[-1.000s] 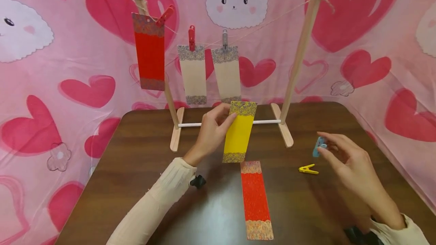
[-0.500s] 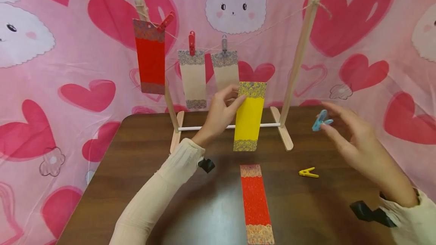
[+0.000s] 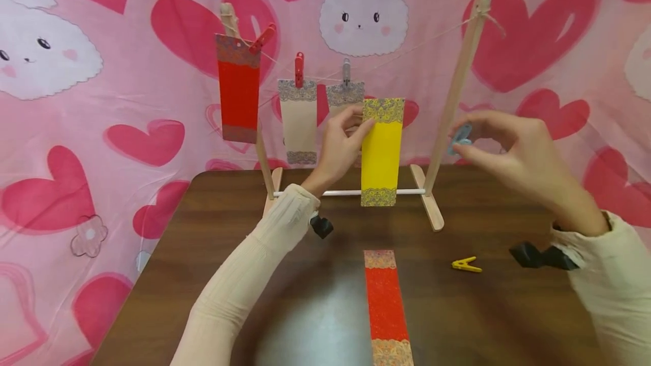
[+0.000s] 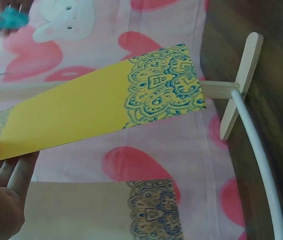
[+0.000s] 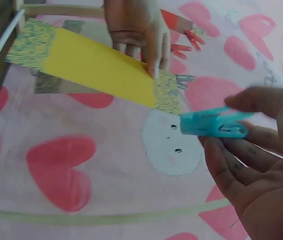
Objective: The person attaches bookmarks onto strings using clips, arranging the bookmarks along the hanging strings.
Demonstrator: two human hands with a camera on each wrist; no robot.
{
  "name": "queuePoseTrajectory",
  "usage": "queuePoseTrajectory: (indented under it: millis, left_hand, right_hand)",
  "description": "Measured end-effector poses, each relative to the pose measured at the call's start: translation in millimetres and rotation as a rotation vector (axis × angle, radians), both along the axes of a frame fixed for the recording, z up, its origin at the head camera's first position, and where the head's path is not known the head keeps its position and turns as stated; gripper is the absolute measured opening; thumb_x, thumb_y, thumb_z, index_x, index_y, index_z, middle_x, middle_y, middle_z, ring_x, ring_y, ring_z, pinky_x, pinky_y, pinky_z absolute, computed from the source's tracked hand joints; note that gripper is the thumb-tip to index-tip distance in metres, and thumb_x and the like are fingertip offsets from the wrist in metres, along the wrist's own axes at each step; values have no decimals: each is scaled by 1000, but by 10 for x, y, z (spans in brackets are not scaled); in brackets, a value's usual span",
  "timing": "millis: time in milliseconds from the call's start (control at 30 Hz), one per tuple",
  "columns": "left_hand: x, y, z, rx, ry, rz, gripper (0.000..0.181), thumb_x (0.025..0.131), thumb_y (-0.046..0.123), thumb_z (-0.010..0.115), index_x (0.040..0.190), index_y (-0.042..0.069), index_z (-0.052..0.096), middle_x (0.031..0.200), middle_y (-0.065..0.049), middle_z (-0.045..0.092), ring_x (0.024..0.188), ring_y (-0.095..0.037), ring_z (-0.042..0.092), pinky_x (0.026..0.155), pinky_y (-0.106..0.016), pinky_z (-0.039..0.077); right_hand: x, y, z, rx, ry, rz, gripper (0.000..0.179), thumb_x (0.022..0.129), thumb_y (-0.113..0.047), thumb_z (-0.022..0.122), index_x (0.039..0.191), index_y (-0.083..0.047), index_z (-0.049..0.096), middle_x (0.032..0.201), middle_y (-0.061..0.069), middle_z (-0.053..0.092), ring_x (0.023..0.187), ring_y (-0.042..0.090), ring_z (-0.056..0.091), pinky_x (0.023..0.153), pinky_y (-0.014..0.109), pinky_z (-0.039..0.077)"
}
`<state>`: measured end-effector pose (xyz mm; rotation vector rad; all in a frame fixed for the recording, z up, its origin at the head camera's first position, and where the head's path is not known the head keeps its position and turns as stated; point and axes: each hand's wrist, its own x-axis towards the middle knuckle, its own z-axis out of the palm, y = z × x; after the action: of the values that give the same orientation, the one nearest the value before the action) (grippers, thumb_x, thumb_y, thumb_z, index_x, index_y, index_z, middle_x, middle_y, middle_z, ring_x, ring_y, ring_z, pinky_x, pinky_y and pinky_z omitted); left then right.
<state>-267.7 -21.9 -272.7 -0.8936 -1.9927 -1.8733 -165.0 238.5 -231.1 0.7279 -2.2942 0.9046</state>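
My left hand [image 3: 342,143] pinches a yellow bookmark-like card [image 3: 380,157] by its upper left edge. The card hangs upright, with blue-patterned bands at both ends, and overlaps a hanging beige card [image 3: 346,95] in the head view. To the right, my right hand [image 3: 513,151] holds a light blue clothespin [image 3: 460,139] between thumb and fingers, raised above the table. In the right wrist view the clothespin [image 5: 214,124] points toward the yellow card [image 5: 101,65]. Behind the left hand, a string [image 3: 407,52] runs between two wooden posts.
A red card [image 3: 238,95] and another beige card [image 3: 299,123] hang from the string by red clothespins [image 3: 299,69]; a grey clothespin [image 3: 346,72] holds the other beige one. On the brown table [image 3: 244,275] lie a second red card [image 3: 385,304] and a yellow clothespin [image 3: 466,265].
My left hand has lifted the yellow card up toward the string and slightly right. My right hand has risen from near the table with the blue clothespin and moved inward.
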Motion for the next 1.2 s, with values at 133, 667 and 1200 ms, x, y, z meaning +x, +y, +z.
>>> queuePoseTrajectory:
  millis: [133,667,1200]
  left_hand:
    - [-192,44,-43,1,-12,25,25,97,6,63,117,-8,61,106,-25,70,94,-32,69,87,-30,56]
    - [-405,290,95,-47,-32,40,19,97,11,65,113,0,65,101,-13,72,86,-20,67,78,-27,55]
    - [-484,350,7,-137,-6,113,15,97,15,66,107,4,65,101,-10,74,88,-17,69,74,-23,54]
  right_hand:
    - [-118,-63,216,-4,-22,-33,53,82,6,77,130,-15,67,98,-5,73,88,2,67,82,9,48]
    - [-888,-525,873,-24,121,-87,36,95,-11,68,130,-10,65,111,13,73,102,2,68,94,13,35]
    - [-1166,-598,793,114,4,-90,43,95,-14,68,137,-22,61,119,4,71,110,18,68,90,27,55]
